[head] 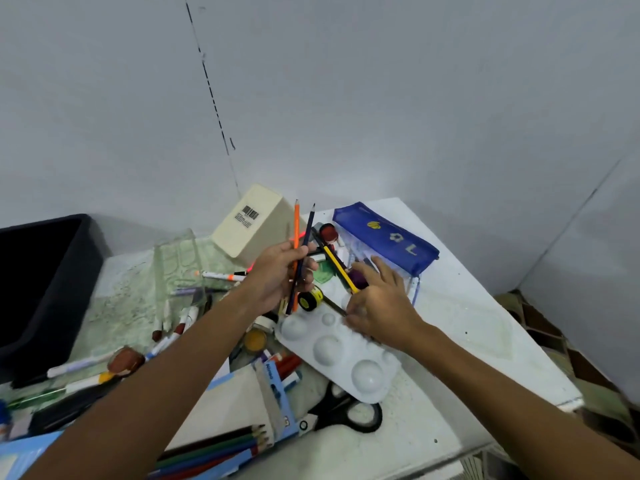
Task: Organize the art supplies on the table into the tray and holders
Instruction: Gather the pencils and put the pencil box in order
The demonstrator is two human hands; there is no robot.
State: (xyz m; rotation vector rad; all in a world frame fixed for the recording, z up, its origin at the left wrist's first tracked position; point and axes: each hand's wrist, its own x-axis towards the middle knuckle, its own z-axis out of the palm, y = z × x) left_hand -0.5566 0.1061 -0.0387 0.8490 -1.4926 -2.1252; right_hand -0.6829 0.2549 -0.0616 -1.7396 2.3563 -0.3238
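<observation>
orange pencil [296, 223], navy pencil [308, 230], blue pouch [384, 233] (yellow motifs), black bin [45, 282].

Left hand [277, 275] grips orange pencil [296, 230] and dark pencil [307, 237]; right hand [377, 303] apparently pinches yellow pencil [337, 268] over palette [332, 344].

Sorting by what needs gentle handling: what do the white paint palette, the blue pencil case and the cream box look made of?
White paint palette: likely thin moulded plastic, semi-glossy, its domed wells catching highlights. Blue pencil case: seemingly soft mesh fabric, matte, slightly sagging. Cream box: probably rigid plastic, smooth and matte, with rounded corners and a barcode sticker.
</observation>
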